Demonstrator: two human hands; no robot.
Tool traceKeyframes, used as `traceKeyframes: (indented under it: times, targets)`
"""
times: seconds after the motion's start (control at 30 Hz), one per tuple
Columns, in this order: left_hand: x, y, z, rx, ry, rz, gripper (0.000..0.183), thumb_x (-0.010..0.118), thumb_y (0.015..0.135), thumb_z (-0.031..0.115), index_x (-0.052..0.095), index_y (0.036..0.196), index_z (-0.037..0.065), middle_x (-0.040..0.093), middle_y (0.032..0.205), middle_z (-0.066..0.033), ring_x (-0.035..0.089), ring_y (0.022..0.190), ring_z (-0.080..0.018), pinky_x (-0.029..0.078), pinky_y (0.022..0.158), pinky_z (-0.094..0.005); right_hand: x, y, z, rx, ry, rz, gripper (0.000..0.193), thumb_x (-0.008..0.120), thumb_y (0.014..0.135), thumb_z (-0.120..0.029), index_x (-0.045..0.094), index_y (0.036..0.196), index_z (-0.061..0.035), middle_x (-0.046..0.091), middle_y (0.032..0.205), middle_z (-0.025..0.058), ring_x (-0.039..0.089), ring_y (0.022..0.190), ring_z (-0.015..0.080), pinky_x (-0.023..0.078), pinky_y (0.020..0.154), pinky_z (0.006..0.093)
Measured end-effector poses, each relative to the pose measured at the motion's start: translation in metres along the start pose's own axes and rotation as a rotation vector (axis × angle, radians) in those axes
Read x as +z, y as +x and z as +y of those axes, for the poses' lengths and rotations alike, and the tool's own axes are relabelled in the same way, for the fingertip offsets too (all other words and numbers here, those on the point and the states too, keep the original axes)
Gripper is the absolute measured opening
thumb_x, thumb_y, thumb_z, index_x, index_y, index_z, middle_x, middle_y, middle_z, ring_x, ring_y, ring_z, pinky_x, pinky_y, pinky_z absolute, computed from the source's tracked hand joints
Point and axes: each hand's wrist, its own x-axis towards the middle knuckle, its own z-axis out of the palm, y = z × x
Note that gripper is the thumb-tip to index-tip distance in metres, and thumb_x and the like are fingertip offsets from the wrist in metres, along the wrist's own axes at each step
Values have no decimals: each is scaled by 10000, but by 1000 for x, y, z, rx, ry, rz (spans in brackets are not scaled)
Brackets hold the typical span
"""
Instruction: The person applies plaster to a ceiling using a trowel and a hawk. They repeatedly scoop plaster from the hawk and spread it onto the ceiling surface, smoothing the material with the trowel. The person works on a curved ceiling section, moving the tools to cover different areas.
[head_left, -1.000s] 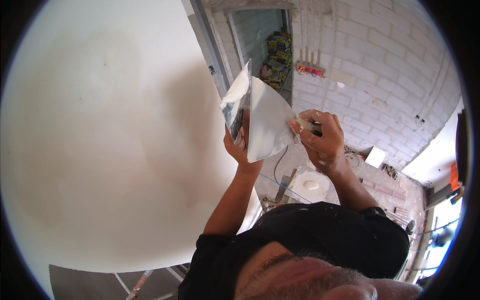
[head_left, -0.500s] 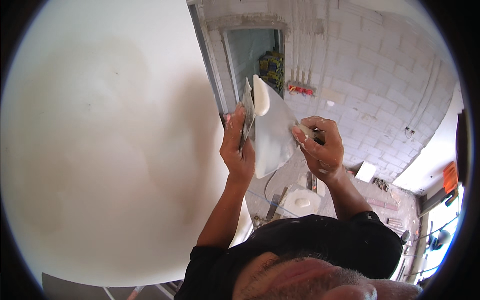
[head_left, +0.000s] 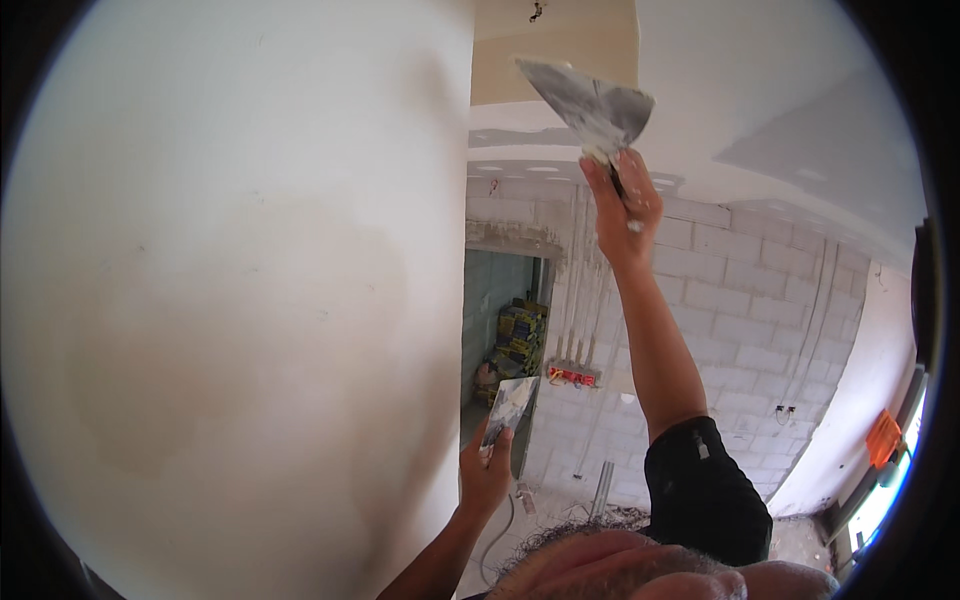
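High in the view, my right hand grips the handle of a wide putty knife, its fan-shaped metal blade pointing up. White compound smears the face of that blade, with a pale strip along its far edge. Lower down, beside the edge of the white plastered wall, my left hand is closed around a smaller putty knife. Its narrower blade is coated with whitish residue and tilts upward. The two knives are well apart, and neither blade visibly touches the wall.
A doorway with stacked yellow-and-dark packages stands beyond the wall edge. Bare block wall carries red electrical boxes. The ceiling spreads above my raised hand. An orange object hangs near the window at right.
My right hand has lifted the wide knife far up, away from the smaller one. My left hand appears lower in the picture. The view has tilted upward, bringing in the ceiling.
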Motion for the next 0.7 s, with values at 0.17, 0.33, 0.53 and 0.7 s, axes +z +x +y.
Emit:
traceKeyframes:
  times: [0.17, 0.33, 0.53, 0.7]
  targets:
    - [-22, -4, -13, -22, -37, -10, 372, 582, 1037, 257, 602, 1263, -38, 684, 909, -43, 589, 763, -69, 481, 690, -236, 57, 50, 28, 114, 22, 12, 230, 694, 973, -165, 663, 1077, 38, 604, 849, 0, 464, 733, 56, 406, 651, 197]
    - [-32, -13, -19, -113, -53, -117, 326, 601, 1025, 263, 632, 1188, -17, 693, 920, -47, 623, 803, -93, 500, 720, -264, 72, 99, 58, 15, 84, 80, 374, 704, 972, -258, 640, 1143, 68, 569, 758, -28, 439, 681, 46, 378, 612, 200]
    - [-17, -8, -52, -344, -264, -174, 322, 635, 1008, 272, 680, 1097, -34, 715, 953, -72, 680, 899, -135, 523, 744, -293, 90, 137, 80, 54, 59, 76, 413, 688, 981, -287, 625, 1212, 49, 577, 761, -24, 452, 668, 49, 396, 603, 217]
    - [-19, -11, -83, -473, -322, -178, 360, 656, 996, 268, 679, 1108, -74, 724, 989, -104, 691, 881, -148, 531, 749, -288, 100, 156, 96, 9, 100, 66, 425, 700, 968, -306, 632, 1229, 23, 619, 797, 5, 485, 693, 59, 434, 632, 230]
